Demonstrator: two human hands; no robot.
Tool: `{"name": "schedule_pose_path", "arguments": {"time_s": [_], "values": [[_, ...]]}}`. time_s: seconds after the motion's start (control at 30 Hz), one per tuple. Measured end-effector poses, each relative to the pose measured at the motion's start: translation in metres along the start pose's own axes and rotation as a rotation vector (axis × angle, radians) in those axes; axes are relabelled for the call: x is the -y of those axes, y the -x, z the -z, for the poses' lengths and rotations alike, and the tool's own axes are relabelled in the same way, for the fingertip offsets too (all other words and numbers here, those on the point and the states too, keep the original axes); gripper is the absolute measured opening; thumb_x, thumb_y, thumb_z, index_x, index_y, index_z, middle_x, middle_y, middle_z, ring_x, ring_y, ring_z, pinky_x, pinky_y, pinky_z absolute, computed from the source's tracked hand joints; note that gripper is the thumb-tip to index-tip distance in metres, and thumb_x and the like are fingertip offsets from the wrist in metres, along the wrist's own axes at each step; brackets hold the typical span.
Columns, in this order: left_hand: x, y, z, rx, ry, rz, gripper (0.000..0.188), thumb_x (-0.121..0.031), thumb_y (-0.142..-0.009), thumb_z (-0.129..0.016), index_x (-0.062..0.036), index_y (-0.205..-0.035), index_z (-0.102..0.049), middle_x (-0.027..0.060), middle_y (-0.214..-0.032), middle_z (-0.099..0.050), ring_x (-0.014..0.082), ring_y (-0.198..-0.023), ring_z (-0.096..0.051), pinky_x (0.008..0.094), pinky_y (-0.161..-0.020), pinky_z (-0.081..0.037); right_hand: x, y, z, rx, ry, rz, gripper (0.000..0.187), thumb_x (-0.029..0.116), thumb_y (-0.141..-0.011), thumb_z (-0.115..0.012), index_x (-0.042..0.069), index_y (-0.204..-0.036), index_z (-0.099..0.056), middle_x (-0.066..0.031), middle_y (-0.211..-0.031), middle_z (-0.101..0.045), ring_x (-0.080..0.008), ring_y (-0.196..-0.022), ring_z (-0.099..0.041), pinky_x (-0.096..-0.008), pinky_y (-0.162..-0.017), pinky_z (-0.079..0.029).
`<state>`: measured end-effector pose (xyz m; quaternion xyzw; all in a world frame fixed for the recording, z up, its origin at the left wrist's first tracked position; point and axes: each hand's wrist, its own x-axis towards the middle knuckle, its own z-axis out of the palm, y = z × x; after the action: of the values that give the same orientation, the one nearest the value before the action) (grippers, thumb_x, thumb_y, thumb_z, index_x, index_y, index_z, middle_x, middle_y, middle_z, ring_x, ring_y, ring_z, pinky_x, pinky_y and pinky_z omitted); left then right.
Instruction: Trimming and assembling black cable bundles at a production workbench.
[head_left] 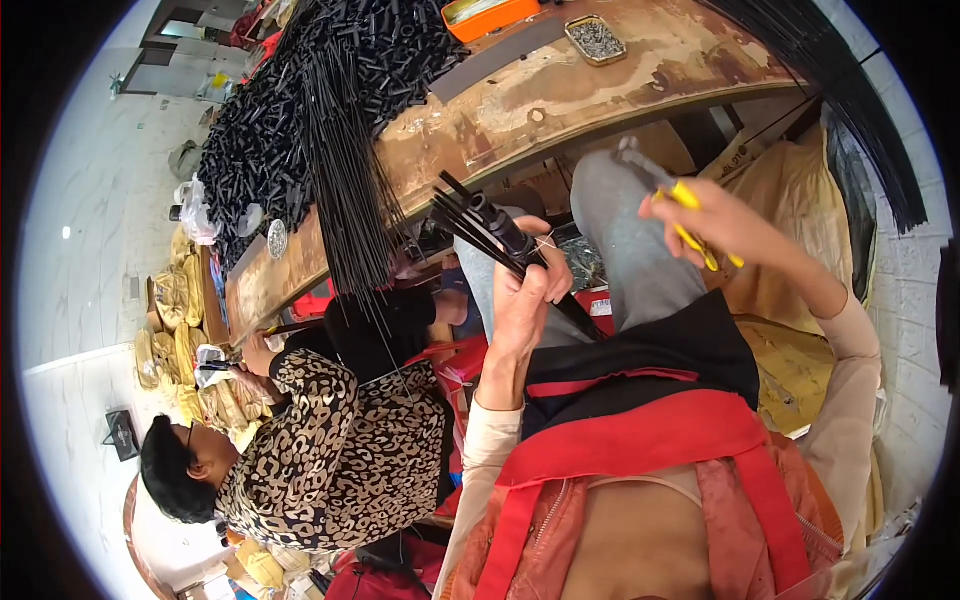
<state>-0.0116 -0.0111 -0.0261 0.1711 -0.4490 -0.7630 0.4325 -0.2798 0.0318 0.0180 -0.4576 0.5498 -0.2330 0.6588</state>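
My left hand (528, 290), raised above my lap, is closed around a bundle of thin black rods (462, 222) with a thicker black tube piece (508, 232) among them. The rods' upper ends fan out toward the workbench, and a dark length continues below my fist. Wrapped in my right hand (735, 222) are pliers with yellow handles (686, 196). Their grey jaws point up and left over my right knee, slightly blurred, apart from the rods. Whether the jaws are parted I cannot tell.
A worn wooden workbench (490, 135) runs ahead, bearing a heap of black tubular pieces (255, 150), an orange tray (490, 18) and a small tray of metal bits (597, 40). Long black rods (340, 170) overhang its edge. A co-worker (330, 450) in a patterned top sits at left.
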Motion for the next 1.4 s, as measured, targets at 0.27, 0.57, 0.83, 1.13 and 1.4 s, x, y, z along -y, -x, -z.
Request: {"name": "schedule_pose_path", "arguments": {"time_s": [0.27,0.57,0.83,1.13,1.4], "values": [[-0.005,0.005,-0.010,-0.137,-0.057,0.090,0.016,-0.012,-0.092,-0.062,0.0002,-0.101,-0.057,-0.0036,-0.065,-0.043,0.0057,-0.052,-0.035,0.0229,-0.048,-0.027,-0.003,0.025,-0.054,-0.300,0.724,0.519,0.046,0.004,-0.085,-0.058,0.008,-0.131,-0.051,-0.0145,-0.102,-0.054,-0.0332,-0.091,-0.056,-0.0412,-0.082,-0.045],[-0.007,0.007,-0.012,-0.016,-0.079,0.068,0.051,-0.028,-0.091,-0.067,0.0058,-0.125,-0.050,-0.0049,-0.068,-0.043,0.0050,-0.057,-0.037,0.0217,-0.051,-0.029,-0.004,0.015,-0.064,-0.459,0.944,0.685,0.062,-0.004,-0.077,-0.060,0.012,-0.136,-0.049,-0.0128,-0.103,-0.052,-0.0322,-0.093,-0.053,-0.0406,-0.083,-0.044],[-0.005,0.005,-0.016,-0.108,-0.114,0.085,0.040,-0.020,-0.092,-0.064,0.0041,-0.122,-0.053,-0.0056,-0.068,-0.044,0.0035,-0.058,-0.037,0.0206,-0.051,-0.029,-0.001,0.026,-0.070,-0.511,1.046,0.609,0.058,-0.001,-0.078,-0.061,0.012,-0.133,-0.053,-0.0096,-0.090,-0.048,-0.0286,-0.085,-0.053,-0.0408,-0.075,-0.044],[-0.005,0.004,-0.011,-0.029,-0.103,0.082,0.042,-0.016,-0.093,-0.062,0.0054,-0.127,-0.050,-0.0060,-0.071,-0.043,0.0033,-0.059,-0.038,0.0198,-0.052,-0.031,-0.003,0.024,-0.058,-0.491,0.852,0.533,0.061,-0.006,-0.077,-0.058,0.013,-0.135,-0.052,-0.0138,-0.095,-0.048,-0.0308,-0.090,-0.052,-0.0388,-0.080,-0.044],[-0.005,0.010,-0.012,-0.002,-0.138,0.100,0.047,-0.024,-0.093,-0.064,0.0000,-0.130,-0.049,-0.0064,-0.070,-0.043,0.0037,-0.060,-0.037,0.0206,-0.054,-0.031,-0.009,-0.001,-0.076,-0.665,1.048,0.760,0.068,-0.009,-0.074,-0.056,0.016,-0.137,-0.050,-0.0152,-0.109,-0.049,-0.0327,-0.098,-0.051,-0.0410,-0.087,-0.042]]}}
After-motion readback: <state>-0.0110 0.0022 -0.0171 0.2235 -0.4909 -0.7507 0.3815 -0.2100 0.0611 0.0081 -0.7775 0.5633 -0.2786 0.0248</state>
